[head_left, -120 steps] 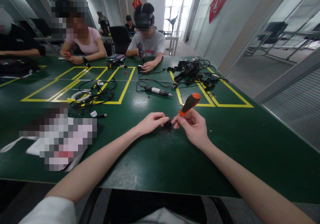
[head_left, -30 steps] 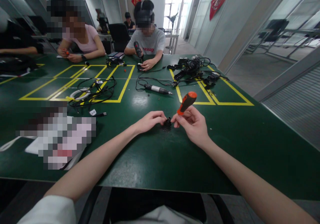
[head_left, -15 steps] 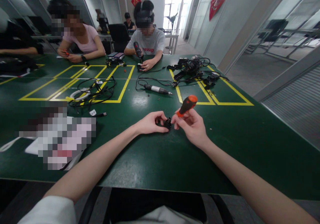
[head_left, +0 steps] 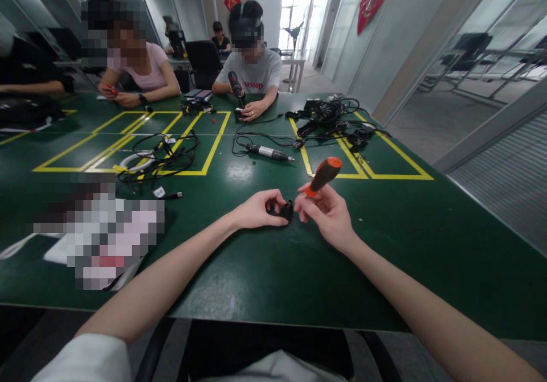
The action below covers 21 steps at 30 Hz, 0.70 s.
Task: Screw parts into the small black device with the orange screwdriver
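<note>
My left hand (head_left: 261, 209) is closed around a small black part (head_left: 289, 211) resting low on the green table, thumb and fingers gripping its left side. The part's exact kind is too small to make out. In my right hand (head_left: 329, 217) is a screwdriver (head_left: 325, 175) with an orange and black handle, tilted up to the right. Its handle rises above my fingers, and its shaft points down toward the black part. Whether the tip touches the part cannot be seen.
Beyond my hands lies a silver-and-black electric screwdriver (head_left: 269, 152) with a cable. A heap of black cables (head_left: 329, 117) sits back right, more cables (head_left: 166, 157) left. A pixelated packet (head_left: 123, 245) lies near my left forearm. Across the green table (head_left: 239, 279), a person (head_left: 252, 66) works with a power tool.
The screwdriver's handle has swung a little to the right and tilted further over in my right hand. My left hand and the black part have stayed in place.
</note>
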Each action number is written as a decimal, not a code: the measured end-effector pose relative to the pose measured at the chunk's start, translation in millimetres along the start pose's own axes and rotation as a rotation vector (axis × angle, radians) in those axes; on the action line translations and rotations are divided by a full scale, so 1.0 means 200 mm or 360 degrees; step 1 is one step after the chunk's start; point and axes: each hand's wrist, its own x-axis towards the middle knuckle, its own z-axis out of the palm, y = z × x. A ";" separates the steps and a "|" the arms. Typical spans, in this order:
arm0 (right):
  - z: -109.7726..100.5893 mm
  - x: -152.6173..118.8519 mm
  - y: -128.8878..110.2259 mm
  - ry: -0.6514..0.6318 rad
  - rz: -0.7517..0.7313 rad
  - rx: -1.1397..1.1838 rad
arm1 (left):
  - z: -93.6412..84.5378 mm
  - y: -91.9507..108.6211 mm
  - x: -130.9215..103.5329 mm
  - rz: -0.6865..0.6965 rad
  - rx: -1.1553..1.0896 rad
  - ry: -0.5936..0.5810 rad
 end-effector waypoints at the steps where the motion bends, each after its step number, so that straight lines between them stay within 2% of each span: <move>1: 0.00 0.00 0.00 0.0016 0.0012 -0.0001 | 0.00 0.00 0.00 0.0001 -0.0002 -0.0004; 10: -0.01 0.01 -0.03 0.0067 0.0015 -0.0125 | -0.01 0.00 0.00 -0.0009 0.0031 -0.0018; 14: 0.00 0.01 -0.02 -0.0011 0.0038 -0.0063 | 0.00 0.00 0.00 -0.0001 0.0039 -0.0008; 21: -0.01 0.01 0.00 -0.0025 0.0015 0.0087 | 0.00 0.02 0.00 -0.0019 0.0049 0.0009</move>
